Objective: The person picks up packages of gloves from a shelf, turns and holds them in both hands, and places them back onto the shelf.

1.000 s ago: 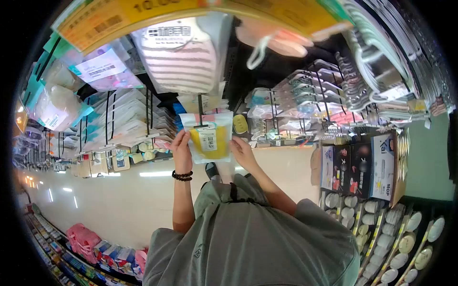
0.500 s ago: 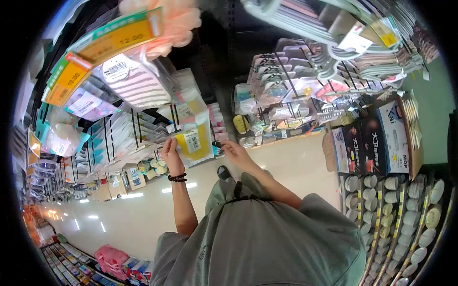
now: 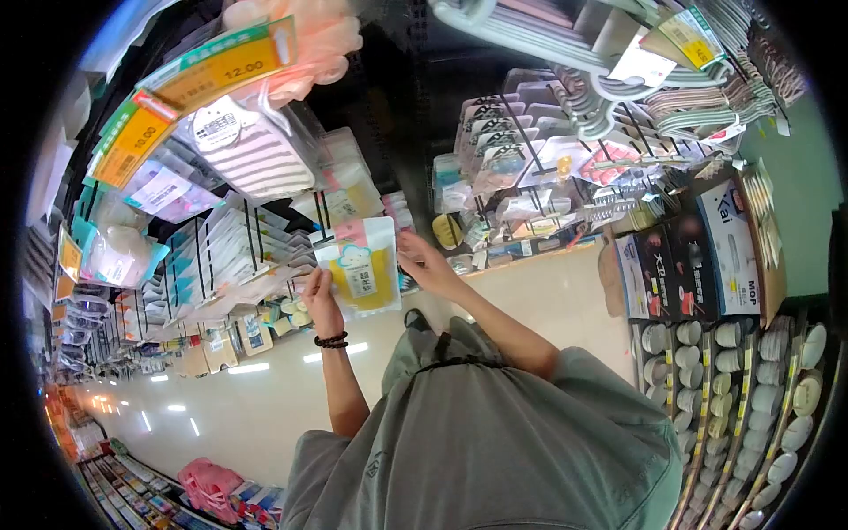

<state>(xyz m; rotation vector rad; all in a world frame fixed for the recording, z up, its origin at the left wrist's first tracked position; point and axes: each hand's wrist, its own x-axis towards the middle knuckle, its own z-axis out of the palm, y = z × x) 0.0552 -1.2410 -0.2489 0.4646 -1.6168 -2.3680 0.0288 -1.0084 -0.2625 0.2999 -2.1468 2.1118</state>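
Observation:
A flat packet (image 3: 375,281) with a yellow lower part, a pink top, a cloud print and a white label faces me at the end of a shelf hook. My left hand (image 3: 323,303), with a dark bead bracelet at the wrist, is closed on its lower left edge. On the other side, the fingers of my right hand (image 3: 427,265) are at the packet's upper right edge and seem to pinch it; the fingertips are partly hidden. Behind it hang similar yellow packets (image 3: 353,196).
Striped packaged goods (image 3: 252,150) hang at upper left under orange price tags (image 3: 216,79). Hangers (image 3: 530,40) jut out at upper right. Mop boxes (image 3: 729,247) stand at right above a rack of pale round items (image 3: 760,406). Light floor (image 3: 238,406) lies below.
The yellow packet has tilted up so its printed front faces me more fully. My right hand has moved slightly up along its right edge; my left hand has shifted slightly down.

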